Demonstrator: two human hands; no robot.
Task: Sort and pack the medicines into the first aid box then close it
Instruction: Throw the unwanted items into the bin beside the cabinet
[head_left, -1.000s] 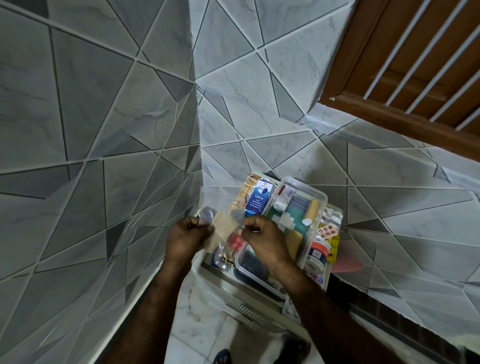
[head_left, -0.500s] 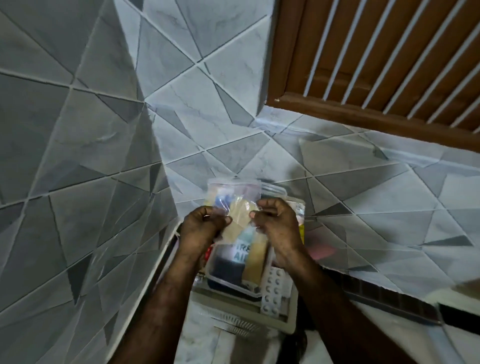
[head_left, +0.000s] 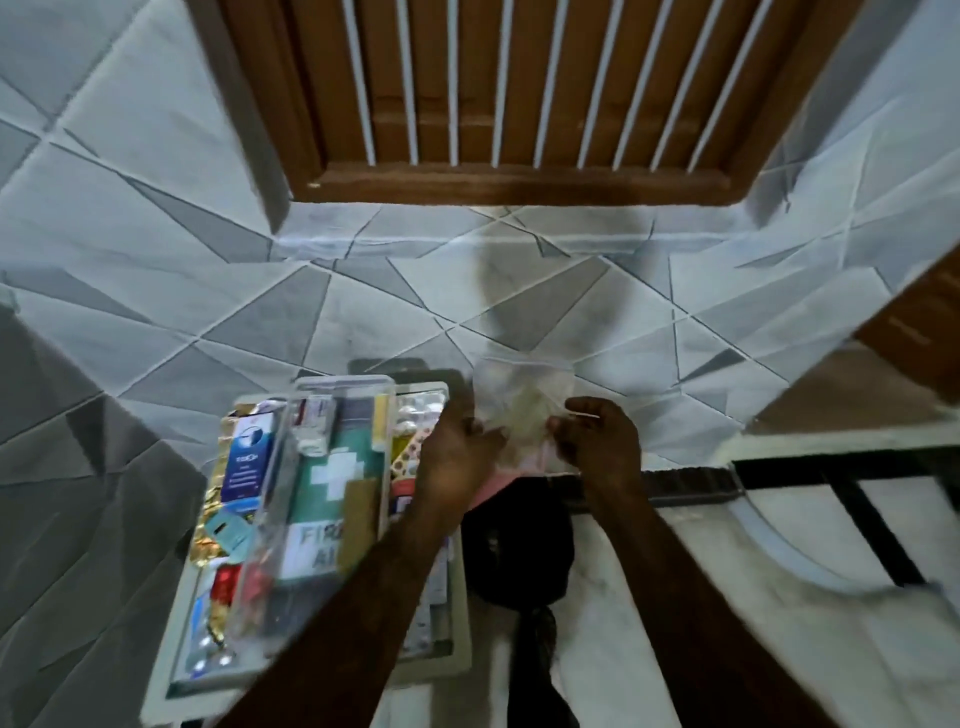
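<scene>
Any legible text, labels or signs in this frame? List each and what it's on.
"FIR" over "AI": partial white-panel lettering on the first aid box, the rest hidden by the left forearm.
White cross sign: on the green label of the same box.
Blue carton: white logo and print, too blurred to read.
Pill strips and the clear bag held by the left hand and right hand: no readable text.

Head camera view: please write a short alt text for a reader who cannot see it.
Two bare hands, left hand and right hand, hold a small clear plastic bag between them in front of a grey tiled wall. To the left, a transparent first aid box sits among medicine packs on a tray.
</scene>
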